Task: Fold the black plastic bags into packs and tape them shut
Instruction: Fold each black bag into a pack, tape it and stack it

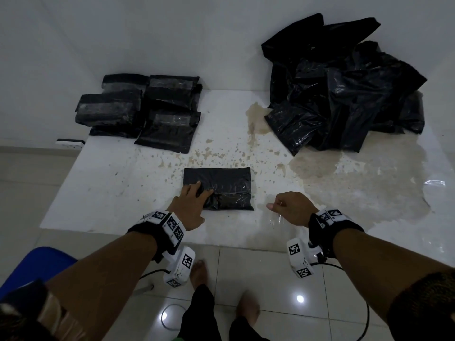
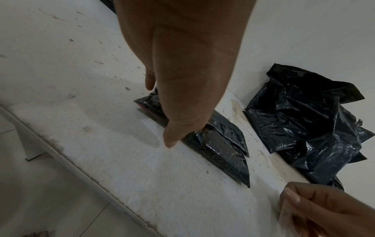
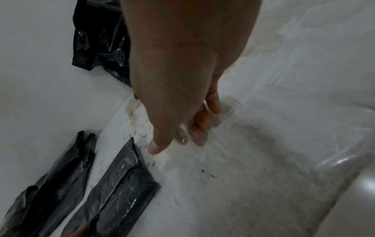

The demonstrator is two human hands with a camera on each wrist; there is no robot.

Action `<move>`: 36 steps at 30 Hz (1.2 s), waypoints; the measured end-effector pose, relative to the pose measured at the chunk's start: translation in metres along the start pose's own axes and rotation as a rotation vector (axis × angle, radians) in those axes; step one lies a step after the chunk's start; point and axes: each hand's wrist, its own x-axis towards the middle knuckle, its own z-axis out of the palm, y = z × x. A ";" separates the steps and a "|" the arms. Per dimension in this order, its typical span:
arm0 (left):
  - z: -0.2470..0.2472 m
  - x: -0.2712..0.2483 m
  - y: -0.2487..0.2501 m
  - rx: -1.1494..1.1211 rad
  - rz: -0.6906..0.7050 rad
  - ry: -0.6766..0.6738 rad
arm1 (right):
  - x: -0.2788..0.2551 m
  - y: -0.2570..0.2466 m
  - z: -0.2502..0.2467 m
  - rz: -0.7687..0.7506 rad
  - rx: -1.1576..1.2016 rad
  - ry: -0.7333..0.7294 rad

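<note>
While left hand (image 1: 189, 207) presses spread fingers on folded pack (image 1: 221, 179) at centre frame, right hand (image 1: 293, 209) pinches clear tape strip (image 3: 205, 136), lower right.

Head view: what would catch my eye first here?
The big crumpled heap of black bags at the far right of the stained white table, opposite a stack of taped packs at far left. Between them, the left hand presses one folded pack, while the right hand pinches clear tape.

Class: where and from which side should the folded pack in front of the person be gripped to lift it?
Judging by pose: folded pack lies flat, left hand pressing its near-left corner. Pinch the free right edge from the right, thumb on top.
</note>
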 end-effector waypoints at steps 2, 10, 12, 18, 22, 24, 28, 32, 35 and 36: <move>0.001 0.000 0.000 -0.006 0.002 0.001 | 0.001 -0.001 0.001 -0.001 -0.005 0.000; 0.002 0.000 -0.001 -0.026 -0.003 -0.007 | 0.005 -0.008 -0.002 0.034 0.124 0.048; 0.003 0.000 -0.002 -0.027 -0.007 -0.009 | 0.004 -0.010 -0.003 0.045 0.199 0.049; 0.003 0.001 -0.002 -0.026 -0.005 -0.011 | 0.002 -0.011 -0.006 0.140 0.394 0.057; 0.003 0.000 -0.002 -0.022 -0.003 -0.016 | -0.001 -0.015 -0.016 0.146 0.457 -0.041; 0.003 0.000 -0.002 -0.021 -0.003 -0.020 | -0.002 -0.014 -0.020 0.137 0.457 -0.131; 0.003 0.001 -0.001 -0.017 -0.002 -0.013 | 0.001 -0.011 -0.020 0.107 0.263 -0.162; 0.003 0.000 -0.001 -0.018 -0.005 -0.009 | 0.001 -0.011 -0.021 0.006 -0.037 -0.083; 0.002 -0.001 -0.001 -0.019 -0.006 -0.017 | -0.001 -0.014 -0.022 -0.006 -0.077 -0.076; 0.002 -0.001 -0.001 -0.017 -0.006 -0.018 | -0.001 -0.015 -0.022 -0.014 -0.084 -0.081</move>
